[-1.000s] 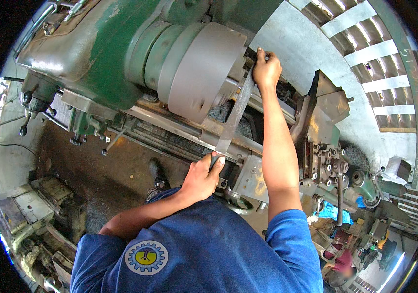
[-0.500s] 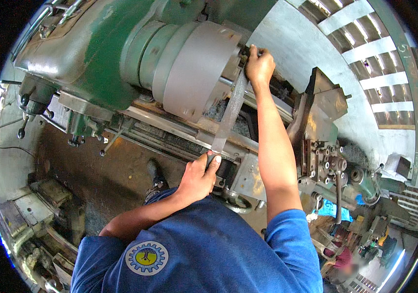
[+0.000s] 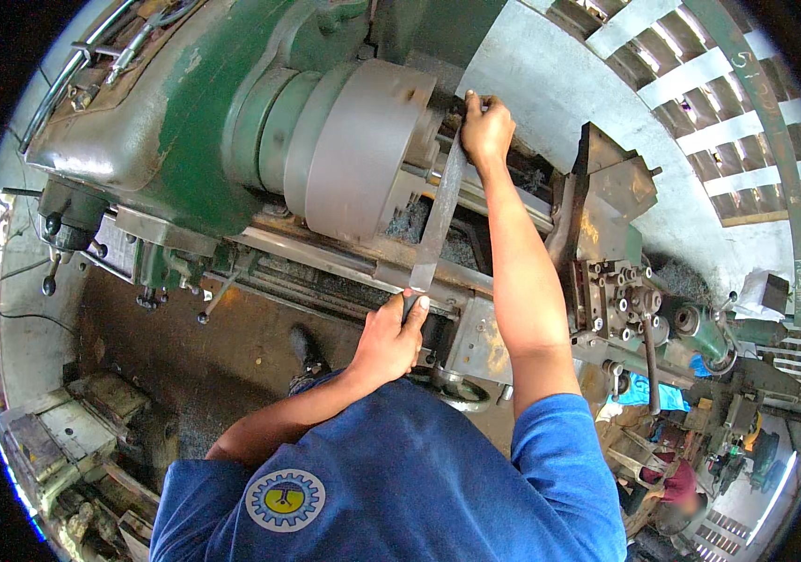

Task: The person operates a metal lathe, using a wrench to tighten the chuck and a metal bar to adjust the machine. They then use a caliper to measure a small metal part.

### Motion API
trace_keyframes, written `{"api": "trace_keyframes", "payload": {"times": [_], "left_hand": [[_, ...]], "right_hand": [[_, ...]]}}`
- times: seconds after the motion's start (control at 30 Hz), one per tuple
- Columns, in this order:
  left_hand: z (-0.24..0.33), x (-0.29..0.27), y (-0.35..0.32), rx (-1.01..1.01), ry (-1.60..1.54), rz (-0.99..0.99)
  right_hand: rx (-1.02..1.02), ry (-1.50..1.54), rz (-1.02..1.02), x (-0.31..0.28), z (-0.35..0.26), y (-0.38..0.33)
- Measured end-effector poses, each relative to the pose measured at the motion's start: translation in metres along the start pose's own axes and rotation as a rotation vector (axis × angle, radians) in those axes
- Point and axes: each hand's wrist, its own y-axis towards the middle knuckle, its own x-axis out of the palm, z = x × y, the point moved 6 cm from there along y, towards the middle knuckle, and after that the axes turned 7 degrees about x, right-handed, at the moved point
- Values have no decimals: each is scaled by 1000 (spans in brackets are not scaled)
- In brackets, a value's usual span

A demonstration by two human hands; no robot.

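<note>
While both arms reach up from the lower edge of the frame, the scene reads as follows;

Lathe (image 3: pixel 185 140): big green machine filling the upper left and centre; its grey round chuck (image 3: pixel 363 150) faces right, just left of the strip; metal swarf lies in the bed below it.

Tool post (image 3: pixel 620 290): right of centre, a block studded with bolts, well apart from both hands.

Metal strip (image 3: pixel 438 220): long flat grey file-like bar, slanting from upper centre down to mid frame, laid across the work beside the chuck; the work itself is hidden behind it.

Right hand (image 3: pixel 486 126): upper centre, fingers closed over the far tip of the strip.

Left hand (image 3: pixel 391 337): mid frame, clamped around the dark handle at the strip's near end.

Change: against the pictures a moment ago the right hand sits higher and nearer the chuck, and the strip stands steeper; I judge a filing stroke pushed forward, both grips unchanged.
</note>
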Motion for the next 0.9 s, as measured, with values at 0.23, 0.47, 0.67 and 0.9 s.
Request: {"api": "trace_keyframes", "payload": {"times": [0.23, 0.47, 0.67, 0.9], "left_hand": [[8, 2, 16, 41, 49, -35], [14, -19, -19, -1, 45, -28], [25, -26, -6, -55, 69, -57], [4, -26, -13, -112, 89, -79]], "right_hand": [[51, -28, 31, -1, 12, 20], [80, 20, -26, 4, 17, -11], [-2, -8, 8, 10, 8, 0], [29, 22, -84, 26, 20, -3]]}}
